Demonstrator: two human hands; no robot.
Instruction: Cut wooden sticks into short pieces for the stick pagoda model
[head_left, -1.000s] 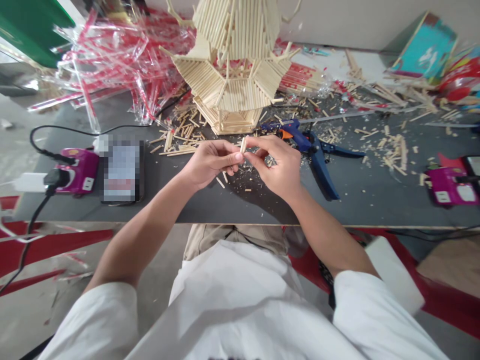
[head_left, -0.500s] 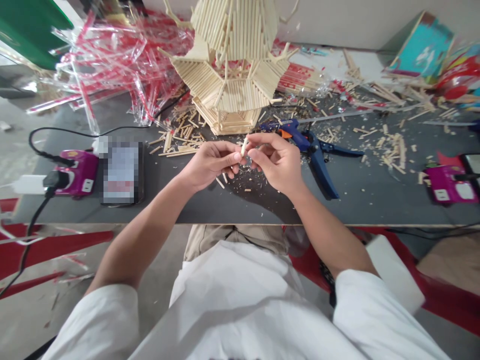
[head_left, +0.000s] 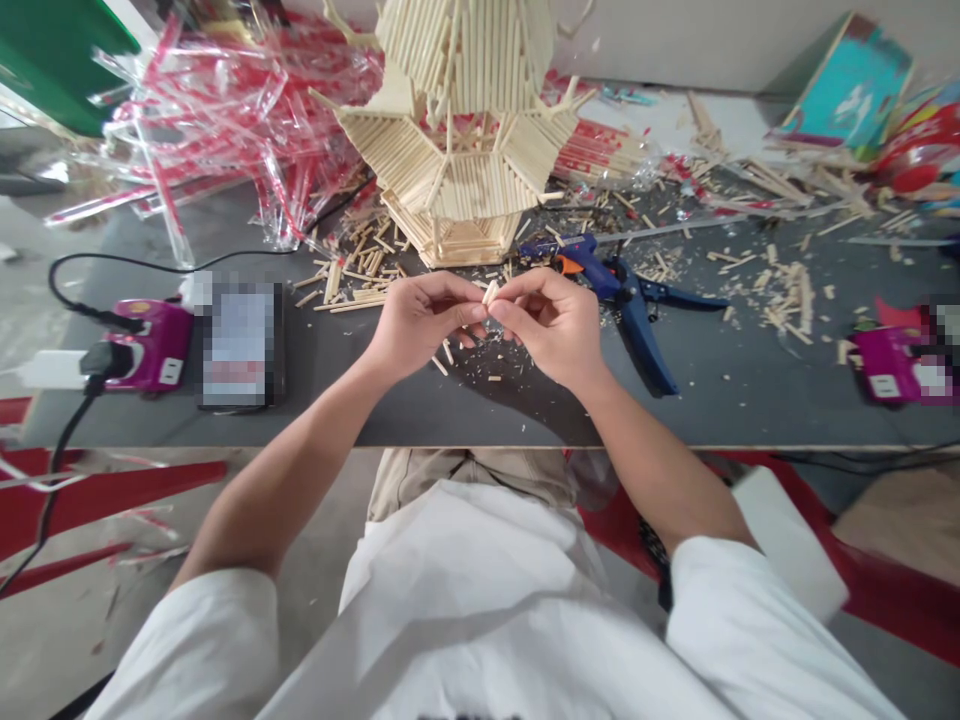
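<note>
Between my fingertips is a short piece of pale wooden stick [head_left: 490, 292]. My left hand [head_left: 424, 318] pinches it from the left, thumb against fingers. My right hand [head_left: 551, 320] closes on it from the right, and the fingertips of both hands nearly meet. Fingers hide much of the piece. Just beyond my hands stands a tiered model pagoda [head_left: 471, 185] built of thin pale sticks. Right of my right hand lies a blue glue gun [head_left: 585, 255] with an orange trigger, beside blue-handled cutters [head_left: 643, 335].
Cut stick pieces [head_left: 367, 250] and crumbs litter the dark table [head_left: 322, 420]. A phone [head_left: 238, 345] and a purple power adapter [head_left: 154, 335] with cables lie left; another purple adapter [head_left: 889, 365] sits right. Red-and-clear plastic wrappers [head_left: 247, 120] heap up at the back left.
My right fingertips have come down and in against the small stick piece, closing the gap to my left hand. The piece now shows less between the fingers.
</note>
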